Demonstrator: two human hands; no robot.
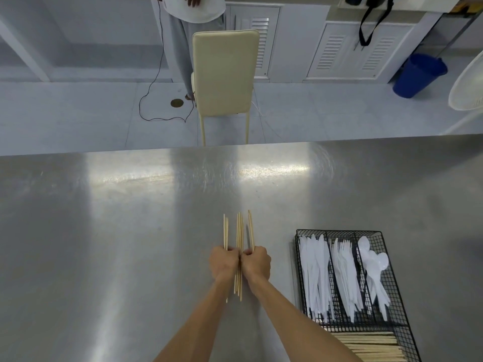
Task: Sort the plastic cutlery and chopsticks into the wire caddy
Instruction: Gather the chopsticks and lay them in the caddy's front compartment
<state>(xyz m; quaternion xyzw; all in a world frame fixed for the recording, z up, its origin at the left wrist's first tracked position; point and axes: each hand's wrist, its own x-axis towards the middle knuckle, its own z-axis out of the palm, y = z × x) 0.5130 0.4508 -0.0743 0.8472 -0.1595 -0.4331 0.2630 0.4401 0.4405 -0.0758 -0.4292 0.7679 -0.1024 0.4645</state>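
Note:
Several wooden chopsticks [239, 231] point away from me on the steel table, gathered between both hands. My left hand [224, 263] and my right hand [257, 263] are closed around the bundle, side by side and touching. To the right stands the black wire caddy [339, 232]. Its three upper compartments hold white plastic knives [312, 273], forks [345, 273] and spoons [375, 267]. Its near compartment holds more chopsticks [371, 346] lying crosswise.
The steel table [130, 244] stretches wide to the left and back. Behind its far edge stands a cream chair [224, 71], with a person [193, 11] behind it. A blue bucket [418, 74] and a white fan [467, 84] are at the right.

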